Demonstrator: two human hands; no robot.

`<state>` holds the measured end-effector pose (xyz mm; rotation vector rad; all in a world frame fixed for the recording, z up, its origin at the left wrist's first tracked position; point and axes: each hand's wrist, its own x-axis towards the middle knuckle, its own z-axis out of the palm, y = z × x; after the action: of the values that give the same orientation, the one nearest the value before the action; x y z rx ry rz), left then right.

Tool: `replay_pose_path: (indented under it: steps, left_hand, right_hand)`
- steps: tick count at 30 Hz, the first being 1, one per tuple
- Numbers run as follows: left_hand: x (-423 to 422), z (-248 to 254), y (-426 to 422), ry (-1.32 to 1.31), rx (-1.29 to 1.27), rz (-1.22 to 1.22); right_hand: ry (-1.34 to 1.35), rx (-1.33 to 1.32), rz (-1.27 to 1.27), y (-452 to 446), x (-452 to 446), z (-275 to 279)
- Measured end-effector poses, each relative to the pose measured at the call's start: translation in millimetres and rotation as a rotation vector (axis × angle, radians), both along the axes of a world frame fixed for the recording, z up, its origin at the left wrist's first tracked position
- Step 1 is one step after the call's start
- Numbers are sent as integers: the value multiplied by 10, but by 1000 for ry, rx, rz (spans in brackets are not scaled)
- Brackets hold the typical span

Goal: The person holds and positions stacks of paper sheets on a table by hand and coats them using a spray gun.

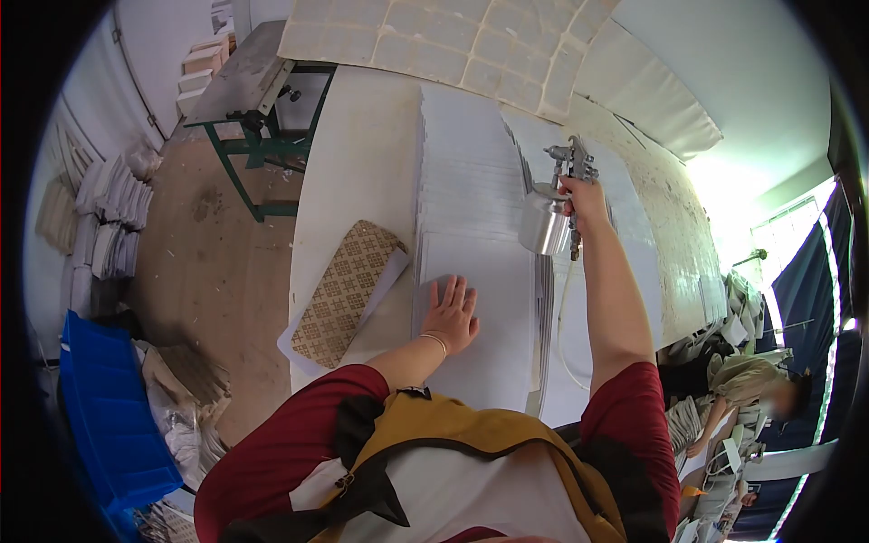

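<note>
My right hand (587,201) grips the handle of a metal spray gun (572,161), whose silver cup (544,223) hangs below it. The gun is over the right side of a stack of overlapping pale sheets (471,172). A thin hose (563,335) trails from the gun's handle toward me. My left hand (450,317) lies flat on the near part of the stack, fingers spread, holding nothing. To its left, a brown patterned box-like piece (348,294) rests on a pale sheet.
Beneath the stack is a pale worktable (362,127). A green-legged metal bench (244,109) stands at the far left. Bundled sheets (118,217) and a blue bin (113,416) line the left side. Another person (747,385) works at the right.
</note>
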<state>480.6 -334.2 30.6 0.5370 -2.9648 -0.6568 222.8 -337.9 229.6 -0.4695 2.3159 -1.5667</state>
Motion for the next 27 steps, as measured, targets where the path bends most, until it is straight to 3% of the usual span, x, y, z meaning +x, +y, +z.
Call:
replay_pose_path:
  steps: [6,27]
  left_hand:
    - [-1,7,2,-3,-13,12]
    - [-10,-18,13,9,-34,19]
  right_hand:
    - [34,-53,-48,47,-42,0]
    - [-93,-16,169,121,177,-106]
